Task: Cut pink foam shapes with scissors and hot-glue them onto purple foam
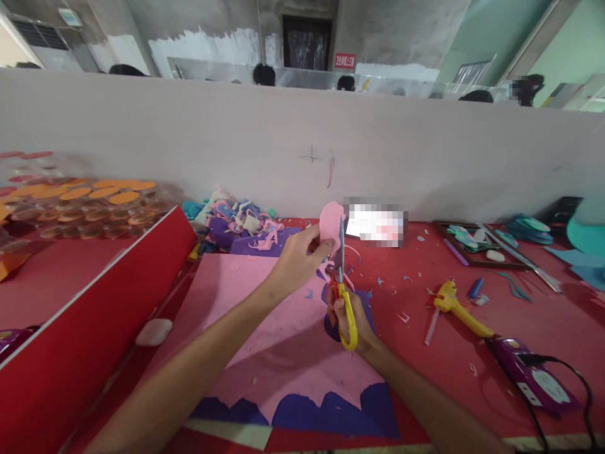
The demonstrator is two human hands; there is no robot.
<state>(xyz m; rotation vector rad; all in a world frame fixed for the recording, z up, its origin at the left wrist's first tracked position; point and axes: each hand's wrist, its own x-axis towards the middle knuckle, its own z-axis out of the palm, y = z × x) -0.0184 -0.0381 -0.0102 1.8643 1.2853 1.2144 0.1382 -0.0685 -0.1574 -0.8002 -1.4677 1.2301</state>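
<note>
My left hand [302,252] pinches a rounded pink foam piece [331,222] upright above the table. My right hand [352,315] is closed round the yellow and red handles of a pair of scissors [348,315]. The blades point up, along the right edge of the pink piece. Thin pink strips hang just right of the blades. Below both hands lies a large pink sheet [265,328] with a jagged front edge, on top of a purple sheet [331,416].
A scrap pile [236,221] lies behind the pink sheet. A red divider [108,315] stands left, beside a white rounded object [154,331]. At right are a yellow glue gun [463,312], a purple device [534,378] with a cable, and a tray [515,261]. A lit screen [375,225] stands behind.
</note>
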